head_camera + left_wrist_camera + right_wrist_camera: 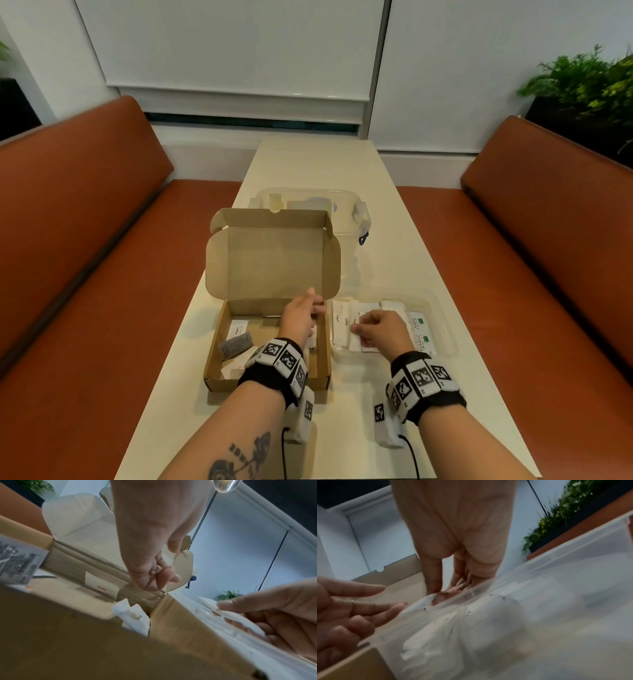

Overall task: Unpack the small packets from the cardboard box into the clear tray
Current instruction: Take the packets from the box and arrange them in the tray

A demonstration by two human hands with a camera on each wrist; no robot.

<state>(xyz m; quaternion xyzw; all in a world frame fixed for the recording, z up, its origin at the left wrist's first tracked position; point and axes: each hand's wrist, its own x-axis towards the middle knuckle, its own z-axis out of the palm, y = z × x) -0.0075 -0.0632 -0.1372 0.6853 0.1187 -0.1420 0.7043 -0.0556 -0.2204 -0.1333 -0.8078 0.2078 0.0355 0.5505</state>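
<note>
Clear tray [442, 329], right of cardboard box [219, 342], is mostly filled with packets. Box keeps a few: white packet [237, 329], grey sachet [236, 346]. Right hand [380, 330] pinches a packet [356, 337] over the tray; left hand [301, 317] fingers relaxed, empty.

Left hand [301, 317] fingers loosely extended; right hand [380, 330] fingers curled, pinching

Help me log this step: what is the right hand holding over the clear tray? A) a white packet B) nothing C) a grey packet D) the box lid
A: the right hand pinches a white packet above the clear tray, while the grey packet lies in the cardboard box.
</note>
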